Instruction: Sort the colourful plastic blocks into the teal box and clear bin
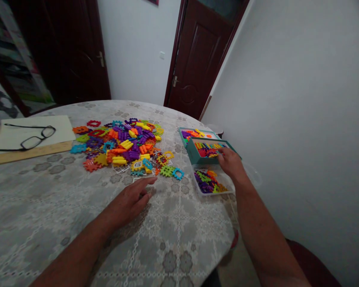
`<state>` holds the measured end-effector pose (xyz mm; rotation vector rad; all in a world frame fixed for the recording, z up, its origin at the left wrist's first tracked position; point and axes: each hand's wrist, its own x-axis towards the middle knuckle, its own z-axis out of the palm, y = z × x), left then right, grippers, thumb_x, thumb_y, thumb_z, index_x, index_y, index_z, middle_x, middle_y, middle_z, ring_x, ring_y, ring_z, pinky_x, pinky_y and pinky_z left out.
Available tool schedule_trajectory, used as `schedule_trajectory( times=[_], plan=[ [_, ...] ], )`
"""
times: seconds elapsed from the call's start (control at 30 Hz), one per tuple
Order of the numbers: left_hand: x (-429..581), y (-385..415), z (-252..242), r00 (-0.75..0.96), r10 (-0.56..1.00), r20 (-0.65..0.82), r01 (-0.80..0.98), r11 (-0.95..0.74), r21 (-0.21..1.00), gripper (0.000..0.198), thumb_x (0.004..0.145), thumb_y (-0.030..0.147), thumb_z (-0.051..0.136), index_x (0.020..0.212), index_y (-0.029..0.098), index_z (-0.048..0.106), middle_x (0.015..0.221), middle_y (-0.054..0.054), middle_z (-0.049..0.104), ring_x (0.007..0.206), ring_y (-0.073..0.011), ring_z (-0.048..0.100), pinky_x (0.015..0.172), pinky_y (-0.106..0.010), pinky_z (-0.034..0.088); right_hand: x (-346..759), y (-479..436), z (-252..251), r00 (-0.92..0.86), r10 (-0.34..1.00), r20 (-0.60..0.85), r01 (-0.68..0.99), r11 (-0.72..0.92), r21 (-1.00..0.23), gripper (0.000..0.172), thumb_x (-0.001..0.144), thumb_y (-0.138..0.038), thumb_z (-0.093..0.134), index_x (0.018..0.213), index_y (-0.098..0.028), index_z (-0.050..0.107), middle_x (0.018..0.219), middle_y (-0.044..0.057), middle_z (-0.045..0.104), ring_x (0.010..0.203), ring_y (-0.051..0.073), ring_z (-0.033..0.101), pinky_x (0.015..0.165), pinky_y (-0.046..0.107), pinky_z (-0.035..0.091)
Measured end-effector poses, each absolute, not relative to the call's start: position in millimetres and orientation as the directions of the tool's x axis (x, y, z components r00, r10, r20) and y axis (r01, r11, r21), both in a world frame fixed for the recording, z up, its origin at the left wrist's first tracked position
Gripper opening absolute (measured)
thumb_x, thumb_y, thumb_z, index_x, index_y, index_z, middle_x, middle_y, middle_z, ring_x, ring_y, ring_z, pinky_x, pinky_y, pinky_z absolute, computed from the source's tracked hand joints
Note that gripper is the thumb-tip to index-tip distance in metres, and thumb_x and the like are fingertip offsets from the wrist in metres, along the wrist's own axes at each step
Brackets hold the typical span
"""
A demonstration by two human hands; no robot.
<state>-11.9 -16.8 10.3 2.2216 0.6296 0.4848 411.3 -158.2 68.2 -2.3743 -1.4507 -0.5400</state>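
Note:
My left hand (137,198) lies over the tablecloth with its fingers stretched out and nothing in it. Just beyond its fingertips spreads a pile of colourful plastic building pieces (127,144), with square frames, gear-like plates and short ribbed tubes. A green notched piece (166,171) and a blue ring-shaped piece (178,173) lie at the pile's near right edge. Over the right side of a dark green box (202,160) is my right hand (229,160), its fingers pinched together. What they hold, if anything, is hidden. Small colourful pieces (211,150) fill that box.
In front of the green box stands a clear plastic tray (211,194) of pieces; behind it is another shallow box (183,137). Eyeglasses (37,138) rest on papers (64,128) at the left. The round table's edge curves close to the white wall (302,99) on the right.

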Motion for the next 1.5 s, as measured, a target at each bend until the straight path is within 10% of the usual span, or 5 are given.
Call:
schedule_trajectory(
  times=[0.53, 0.87, 1.17, 1.3, 1.5],
  plan=[
    [-11, -19, 13, 0.826, 0.549, 0.128, 0.294, -0.613, 0.733, 0.038, 0.098, 0.033, 0.056, 0.131, 0.025, 0.071, 0.129, -0.010, 0.078, 0.117, -0.0270, 0.073, 0.106, -0.042, 0.053, 409, -168, 67, 0.524, 0.671, 0.525, 0.759, -0.647, 0.071, 0.032, 0.097, -0.017, 0.050, 0.114, -0.011, 0.076, 0.115, 0.024, 0.071, 0.106, 0.034, 0.068, 0.094, 0.044, 0.052],
    [-10, -16, 10, 0.752, 0.636, 0.174, 0.355, -0.613, 0.706, 0.034, 0.101, 0.035, 0.053, 0.124, 0.022, 0.074, 0.116, -0.008, 0.081, 0.105, -0.0255, 0.076, 0.098, -0.038, 0.056, 255, -139, 43, 0.089, 0.875, 0.476, 0.981, 0.007, -0.195, 0.032, 0.100, -0.025, 0.057, 0.130, -0.019, 0.067, 0.132, 0.018, 0.068, 0.125, 0.032, 0.061, 0.112, 0.051, 0.048],
    [-12, -15, 9, 0.689, 0.700, 0.188, 0.438, -0.609, 0.661, 0.031, 0.101, 0.033, 0.053, 0.119, 0.020, 0.076, 0.114, -0.011, 0.081, 0.105, -0.0272, 0.075, 0.097, -0.040, 0.055, 199, -95, -10, 0.355, 0.888, 0.291, 0.926, -0.292, -0.238, 0.048, 0.097, -0.033, 0.068, 0.140, -0.014, 0.061, 0.135, 0.030, 0.063, 0.123, 0.043, 0.058, 0.098, 0.063, 0.051],
    [-13, -13, 6, 0.677, 0.711, 0.190, 0.465, -0.613, 0.639, 0.032, 0.100, 0.029, 0.054, 0.125, 0.019, 0.072, 0.115, -0.011, 0.080, 0.105, -0.0267, 0.074, 0.097, -0.039, 0.054, 193, -101, -11, 0.180, 0.937, 0.301, 0.951, -0.087, -0.297, 0.039, 0.096, -0.026, 0.068, 0.135, -0.018, 0.066, 0.126, 0.020, 0.069, 0.120, 0.036, 0.061, 0.104, 0.053, 0.051],
    [-15, -13, 6, 0.666, 0.735, 0.126, 0.513, -0.574, 0.638, 0.041, 0.091, 0.019, 0.065, 0.131, 0.021, 0.068, 0.117, -0.010, 0.077, 0.106, -0.0256, 0.071, 0.097, -0.037, 0.053, 195, -99, -8, 0.113, 0.948, 0.298, 0.679, 0.146, -0.720, 0.025, 0.099, -0.021, 0.058, 0.117, -0.022, 0.075, 0.116, 0.007, 0.077, 0.109, 0.023, 0.070, 0.100, 0.038, 0.054]
  ],
)
